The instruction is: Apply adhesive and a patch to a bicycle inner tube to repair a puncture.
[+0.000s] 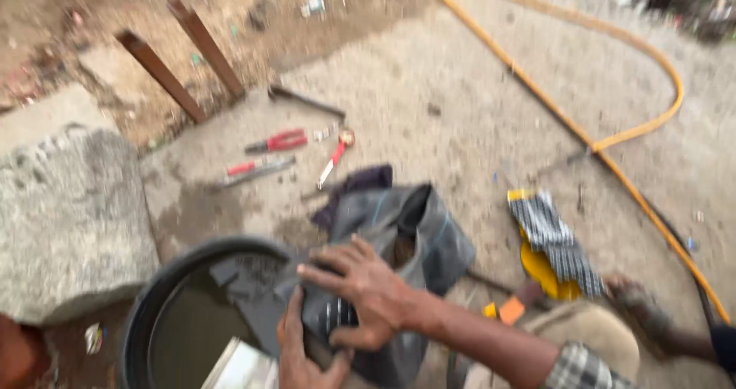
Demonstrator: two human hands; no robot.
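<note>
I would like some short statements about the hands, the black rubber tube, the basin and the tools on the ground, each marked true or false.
1. Both hands, the left hand and the right hand, grip the black rubber tube. True.
2. The tube is held over a black basin of water. True.
3. The hose on the ground is green. False: it is orange-yellow.
4. The red-handled pliers lie inside the basin. False: they lie on the ground beyond it.

Single head-worn view, looking steeply down, close over the hands (349,305), dirt ground beyond, blurred
</note>
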